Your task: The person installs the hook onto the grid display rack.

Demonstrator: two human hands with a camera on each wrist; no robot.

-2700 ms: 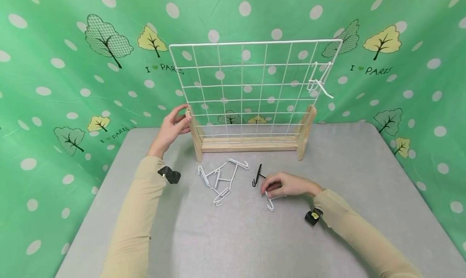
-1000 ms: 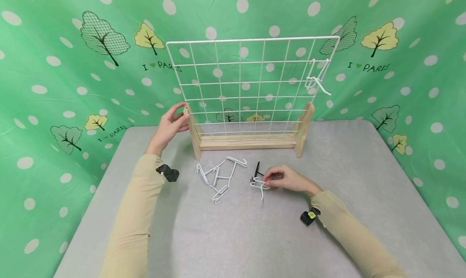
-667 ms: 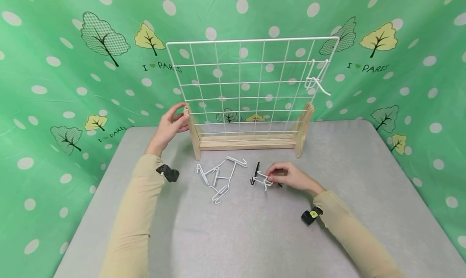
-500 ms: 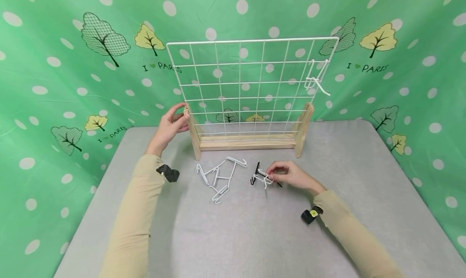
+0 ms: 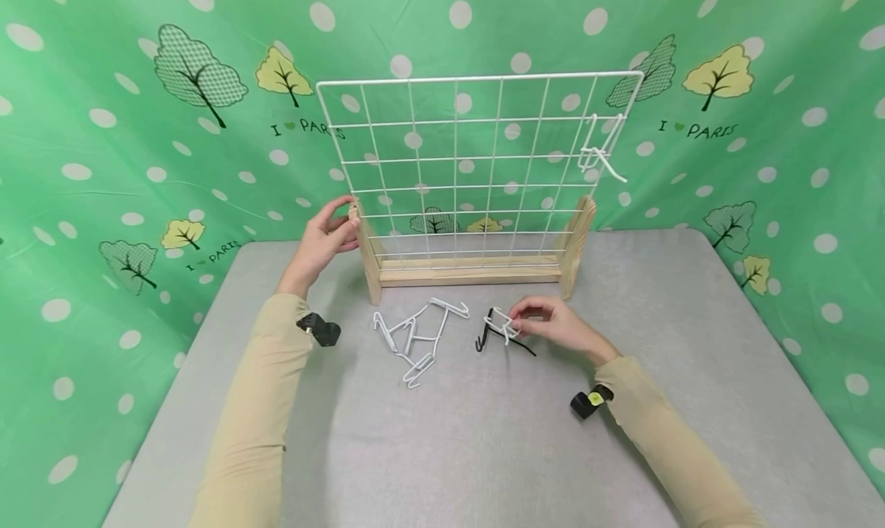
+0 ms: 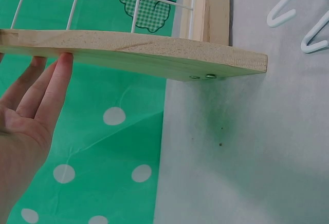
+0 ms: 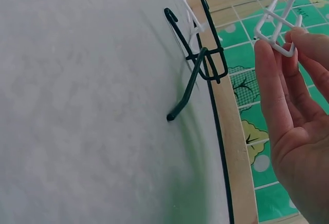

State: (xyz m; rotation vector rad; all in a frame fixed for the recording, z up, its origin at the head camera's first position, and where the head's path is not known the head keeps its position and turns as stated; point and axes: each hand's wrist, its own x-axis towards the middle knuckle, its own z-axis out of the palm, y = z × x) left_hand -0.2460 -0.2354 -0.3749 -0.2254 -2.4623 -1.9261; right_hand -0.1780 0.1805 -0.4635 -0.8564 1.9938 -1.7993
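Note:
A white wire grid panel [image 5: 477,140] stands upright in a wooden base, with my left hand [image 5: 319,240] gripping its left wooden post [image 5: 369,255] near the top. The left wrist view has the fingertips against that post's outer face. My right hand [image 5: 553,324] pinches a white wire hook [image 5: 503,322] between thumb and fingers, raised above the table. Below and beside it lies a black wire hook [image 7: 203,54]. Several white hooks [image 5: 415,340] lie together on the table in front of the base. One white hook [image 5: 603,147] hangs on the panel's upper right.
A grey cloth covers the table [image 5: 429,466]. Behind it hangs a green curtain [image 5: 138,174] with white dots and printed trees. The right wooden post [image 5: 579,247] stands just behind my right hand. Black cameras sit at both wrists.
My right hand has turned the white hook over and raised it slightly back toward the panel, uncovering more of the black hook. The left hand stays on the post.

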